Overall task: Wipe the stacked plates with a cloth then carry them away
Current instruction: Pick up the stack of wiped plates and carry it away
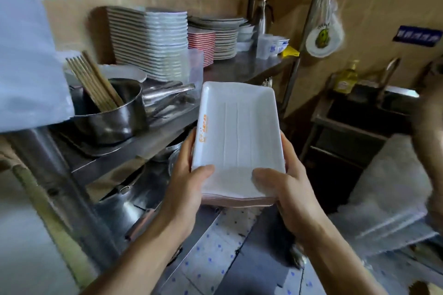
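The plates [236, 136], a short stack of white rectangular dishes, are held in the air in front of the shelf [153, 124], clear of any surface. The left hand [189, 184] grips the near left edge and the right hand [285, 187] the near right, thumbs on the top plate's rim, fingers beneath. They look rigid, glossy and probably slippery, breakable if dropped, moderately heavy together. Support from underneath with both hands suits them; loose plates could slide if tilted. No cloth shows.
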Available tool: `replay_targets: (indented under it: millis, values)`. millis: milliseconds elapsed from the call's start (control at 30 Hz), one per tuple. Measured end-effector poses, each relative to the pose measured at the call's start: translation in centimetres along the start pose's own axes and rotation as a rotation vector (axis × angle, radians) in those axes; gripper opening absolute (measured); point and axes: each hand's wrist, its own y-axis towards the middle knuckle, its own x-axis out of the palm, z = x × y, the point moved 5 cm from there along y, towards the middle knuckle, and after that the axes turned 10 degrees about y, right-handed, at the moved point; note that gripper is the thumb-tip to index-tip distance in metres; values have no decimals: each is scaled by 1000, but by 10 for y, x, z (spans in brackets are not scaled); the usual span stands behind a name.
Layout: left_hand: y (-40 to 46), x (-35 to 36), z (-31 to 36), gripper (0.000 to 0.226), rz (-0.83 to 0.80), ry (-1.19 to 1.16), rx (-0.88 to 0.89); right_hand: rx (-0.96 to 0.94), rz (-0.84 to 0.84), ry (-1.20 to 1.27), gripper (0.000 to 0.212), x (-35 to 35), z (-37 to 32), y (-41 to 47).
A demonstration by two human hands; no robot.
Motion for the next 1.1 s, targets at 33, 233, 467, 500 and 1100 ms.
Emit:
replay_targets:
  millis: [33,233,467,500,1100]
  values:
    - [9,10,0,73,19,-7,2,7,-19,14,81,-11,-2,11]
    - [58,61,-5,72,99,-14,18,46,-110,17,80,-62,-13,77]
    - [131,97,-17,66,125,-10,-5,58,-95,28,80,-104,-12,157]
    - [144,102,-20,66,137,-15,-6,58,-101,31,80,-110,-10,171]
    - [380,120,-4,73,404,26,98,51,-291,77,81,-129,-28,436]
